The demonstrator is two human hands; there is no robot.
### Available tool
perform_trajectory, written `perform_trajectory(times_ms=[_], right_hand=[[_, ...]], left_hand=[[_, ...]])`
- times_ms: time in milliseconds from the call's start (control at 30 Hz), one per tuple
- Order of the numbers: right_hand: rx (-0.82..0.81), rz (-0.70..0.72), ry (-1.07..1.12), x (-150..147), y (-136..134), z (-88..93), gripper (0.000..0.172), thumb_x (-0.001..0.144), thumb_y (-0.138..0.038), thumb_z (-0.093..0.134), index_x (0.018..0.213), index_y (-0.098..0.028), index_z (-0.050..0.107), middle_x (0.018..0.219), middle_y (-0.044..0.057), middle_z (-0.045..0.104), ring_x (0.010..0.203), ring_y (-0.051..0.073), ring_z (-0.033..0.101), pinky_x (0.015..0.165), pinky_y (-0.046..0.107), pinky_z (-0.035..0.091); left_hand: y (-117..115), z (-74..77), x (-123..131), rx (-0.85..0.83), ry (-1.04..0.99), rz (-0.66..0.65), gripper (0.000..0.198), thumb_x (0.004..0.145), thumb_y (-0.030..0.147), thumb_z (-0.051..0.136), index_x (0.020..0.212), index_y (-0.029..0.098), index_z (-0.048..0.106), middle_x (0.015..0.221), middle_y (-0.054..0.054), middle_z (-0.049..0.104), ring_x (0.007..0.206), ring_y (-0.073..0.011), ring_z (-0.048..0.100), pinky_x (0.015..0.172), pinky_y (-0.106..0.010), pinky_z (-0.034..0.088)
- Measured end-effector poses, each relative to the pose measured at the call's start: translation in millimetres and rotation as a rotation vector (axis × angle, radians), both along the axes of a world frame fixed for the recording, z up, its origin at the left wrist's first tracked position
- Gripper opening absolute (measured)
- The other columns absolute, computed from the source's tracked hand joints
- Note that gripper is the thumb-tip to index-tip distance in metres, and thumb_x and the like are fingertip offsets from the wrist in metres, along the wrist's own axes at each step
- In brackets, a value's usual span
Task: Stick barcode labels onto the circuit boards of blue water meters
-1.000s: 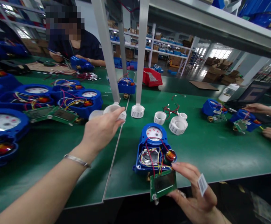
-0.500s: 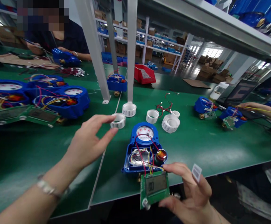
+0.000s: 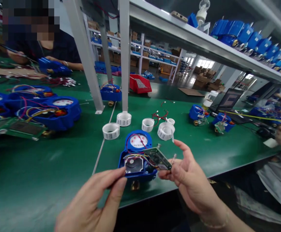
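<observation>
A blue meter housing lies before me, its round dial at the far end and its wiring compartment uncovered. My right hand grips a green circuit board by its edge, tilted up above the compartment's right side. Coloured wires link the board to the housing. On the tip of my right index finger sticks a small white label, seen nearly edge-on. My left hand is at the compartment's near left corner, thumb and index finger pinched together. Whatever is between those fingertips is too small to make out.
Several white label rolls stand beyond the housing, near red wires and a shelf post. Wired blue meters crowd the left. A red bin sits behind. Co-workers are at left and right, with a laptop at right.
My left hand has come down from beside the label rolls to the housing, its fingers closing. My right hand has raised and turned the board from screen-up to steeply tilted. The view has shifted.
</observation>
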State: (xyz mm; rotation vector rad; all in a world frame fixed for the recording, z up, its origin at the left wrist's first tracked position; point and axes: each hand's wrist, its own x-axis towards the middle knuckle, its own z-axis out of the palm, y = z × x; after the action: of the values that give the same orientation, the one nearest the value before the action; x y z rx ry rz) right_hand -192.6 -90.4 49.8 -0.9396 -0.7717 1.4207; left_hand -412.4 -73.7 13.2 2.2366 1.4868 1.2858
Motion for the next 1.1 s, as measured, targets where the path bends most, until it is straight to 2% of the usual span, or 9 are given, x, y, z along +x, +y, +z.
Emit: perform_trajectory(times_ms=[100,333,500,667,767,833,900,967,1100], right_hand=[[-0.081,0.005,0.14,-3,3,3.8,0.099,0.07,-0.04,0.088,0.143,-0.028,0.021,0.082,-0.001,0.071,0.071,0.016,0.072,0.075,0.031,0.054],[-0.043,0.073,0.242,0,4,-5.9,0.109,0.067,-0.037,0.09,0.147,-0.035,0.015,0.092,0.001,0.072,0.075,0.018,0.074,0.078,0.034,0.055],[-0.021,0.098,0.237,4,9,-3.9,0.112,0.068,-0.038,0.09,0.148,-0.036,0.013,0.102,0.004,0.072,0.074,0.016,0.073,0.079,0.035,0.055],[-0.029,0.108,0.182,4,13,-7.5,0.109,0.07,-0.048,0.086,0.149,-0.032,0.013,0.093,0.005,0.073,0.074,0.016,0.072,0.078,0.034,0.055],[-0.042,-0.025,0.079,17,9,-13.4,0.096,0.072,-0.051,0.084,0.146,-0.033,0.025,0.088,0.001,0.069,0.074,0.015,0.068,0.073,0.031,0.054],[-0.032,-0.242,-0.062,35,-1,-13.4,0.074,0.072,-0.045,0.085,0.134,-0.031,0.047,0.086,-0.003,0.065,0.071,0.011,0.061,0.068,0.024,0.05],[-0.033,-0.386,-0.226,55,-16,-6.7,0.044,0.071,-0.038,0.087,0.108,-0.024,0.067,0.081,-0.003,0.062,0.068,0.008,0.053,0.064,0.018,0.045],[-0.104,-0.3,-0.32,67,-32,6.0,0.026,0.07,-0.035,0.087,0.082,-0.018,0.072,0.069,-0.003,0.058,0.062,0.006,0.047,0.058,0.017,0.04],[-0.393,0.142,-0.253,61,-37,30.3,0.031,0.064,-0.037,0.089,0.064,-0.013,0.069,0.049,-0.007,0.046,0.043,0.002,0.03,0.041,0.018,0.017]], left_hand=[[5,6.3,15,-0.037,-0.049,0.003,0.021,0.094,0.04,0.052,0.113,0.042,0.06,0.104,-0.001,0.061,0.094,-0.0263,0.057,0.079,-0.044,0.049],[31,38.6,40,0.215,0.114,0.201,0.031,0.094,0.037,0.05,0.117,0.023,0.066,0.114,-0.016,0.052,0.106,-0.039,0.046,0.084,-0.06,0.039],[68,55.5,42,-0.038,0.158,-0.102,0.032,0.092,0.044,0.044,0.094,0.037,0.075,0.123,-0.003,0.065,0.118,-0.0396,0.046,0.087,-0.064,0.036],[86,60.4,41,-0.236,0.071,-0.282,0.032,0.087,0.052,0.047,0.084,0.035,0.074,0.117,-0.001,0.067,0.115,-0.0325,0.051,0.094,-0.057,0.036],[91,62.6,39,-0.264,0.087,-0.353,0.035,0.087,0.055,0.046,0.084,0.033,0.073,0.115,-0.001,0.066,0.114,-0.0303,0.051,0.096,-0.052,0.039],[97,64.8,39,-0.262,0.12,-0.369,0.037,0.086,0.056,0.045,0.081,0.033,0.073,0.112,-0.001,0.066,0.111,-0.0302,0.052,0.096,-0.051,0.041],[105,67.2,40,-0.255,0.14,-0.404,0.038,0.085,0.057,0.046,0.077,0.032,0.073,0.108,-0.001,0.067,0.107,-0.0293,0.054,0.095,-0.049,0.042],[113,69.0,43,-0.26,0.142,-0.462,0.039,0.084,0.057,0.047,0.074,0.03,0.074,0.104,-0.001,0.067,0.102,-0.0271,0.056,0.095,-0.045,0.044],[121,70.8,52,-0.312,0.087,-0.521,0.038,0.079,0.054,0.051,0.068,0.027,0.075,0.099,0.0,0.067,0.093,-0.0213,0.059,0.091,-0.036,0.046]])
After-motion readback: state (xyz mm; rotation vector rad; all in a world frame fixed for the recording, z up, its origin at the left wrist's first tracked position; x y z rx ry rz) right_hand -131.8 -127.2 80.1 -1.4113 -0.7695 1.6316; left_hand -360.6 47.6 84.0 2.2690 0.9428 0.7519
